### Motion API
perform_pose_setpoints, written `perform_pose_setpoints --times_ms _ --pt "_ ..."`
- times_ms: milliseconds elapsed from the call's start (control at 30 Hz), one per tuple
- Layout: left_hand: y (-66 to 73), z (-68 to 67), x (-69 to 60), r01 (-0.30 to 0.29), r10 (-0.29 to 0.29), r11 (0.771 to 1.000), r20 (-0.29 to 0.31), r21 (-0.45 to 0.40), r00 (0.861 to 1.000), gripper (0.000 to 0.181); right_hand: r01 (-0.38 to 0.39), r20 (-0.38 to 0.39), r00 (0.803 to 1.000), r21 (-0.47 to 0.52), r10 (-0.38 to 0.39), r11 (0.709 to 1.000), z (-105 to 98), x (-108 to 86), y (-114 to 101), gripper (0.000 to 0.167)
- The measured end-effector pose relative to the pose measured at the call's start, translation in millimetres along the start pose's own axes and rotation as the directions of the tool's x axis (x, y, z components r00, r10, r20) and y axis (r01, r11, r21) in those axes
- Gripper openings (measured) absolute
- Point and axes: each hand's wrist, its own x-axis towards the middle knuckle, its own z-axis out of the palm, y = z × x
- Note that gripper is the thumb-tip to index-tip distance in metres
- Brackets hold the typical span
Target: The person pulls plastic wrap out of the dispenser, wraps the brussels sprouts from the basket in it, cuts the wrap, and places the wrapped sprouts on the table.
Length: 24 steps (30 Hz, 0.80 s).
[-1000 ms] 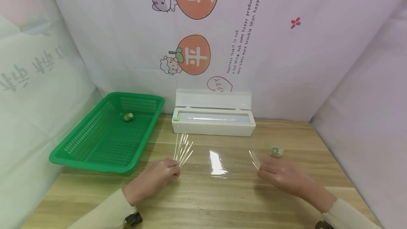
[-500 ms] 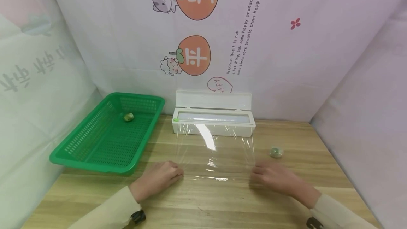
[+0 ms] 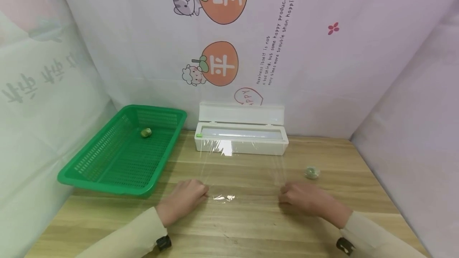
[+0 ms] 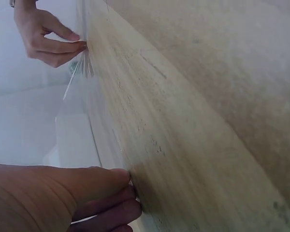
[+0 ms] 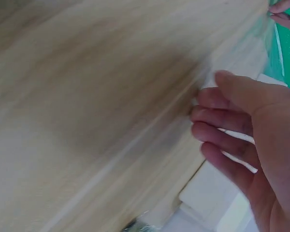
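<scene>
A clear sheet of plastic wrap [image 3: 224, 198] stretches low over the table, from a white plastic wrap dispenser [image 3: 241, 146] toward the person. Its lid stands raised. At the sheet's near left corner, the left hand [image 3: 185, 196] pinches the edge between thumb and fingers. The right hand [image 3: 303, 197] holds the near right corner; in the left wrist view, creases fan out from the right hand's fingertips [image 4: 81, 43]. Both hands are close to the tabletop. Beyond the right hand lies a small greenish thing in clear film [image 3: 312, 172].
A green slotted basket [image 3: 157, 178] stands at the left, with one small yellow-green item [image 3: 146, 132] inside. Printed cloth walls [image 3: 305, 102] enclose the wooden table [image 3: 229, 234] at the back and both sides. Each wrist wears a black device [image 3: 163, 243].
The wrap has come down and its bright reflections have shifted. The right hand has moved left, and the left hand slightly right, bringing the two closer together. Basket and dispenser stay put.
</scene>
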Motion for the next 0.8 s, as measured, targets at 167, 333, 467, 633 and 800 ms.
perform_pose_setpoints --times_ms 167,333,467,633,800 --pt "1.6 -0.9 -0.9 0.002 -0.002 0.998 -0.014 0.060 1.000 0.008 -0.174 0.046 0.985 0.196 0.169 0.965 1.3 9.2 0.0 0.024" --pt "3.1 -0.6 -2.0 -0.023 0.027 0.992 -0.035 0.121 0.999 0.008 -0.283 0.068 0.959 0.315 0.276 0.906 4.9 11.0 -0.4 0.028" --pt "2.1 -1.5 -5.1 -0.009 0.012 0.996 -0.039 0.088 0.999 0.010 -0.311 0.075 0.950 0.321 0.303 0.894 5.5 10.8 -1.8 0.027" --pt "-0.2 -5.3 -8.3 0.003 -0.001 0.999 -0.046 0.049 0.999 0.015 -0.334 0.092 0.942 0.294 0.321 0.896 3.2 10.9 -4.2 0.025" --pt "-1.9 -8.2 -9.2 0.010 -0.010 1.000 -0.015 0.001 1.000 0.016 -0.348 0.079 0.937 0.273 0.340 0.897 0.9 7.7 -7.2 0.025"
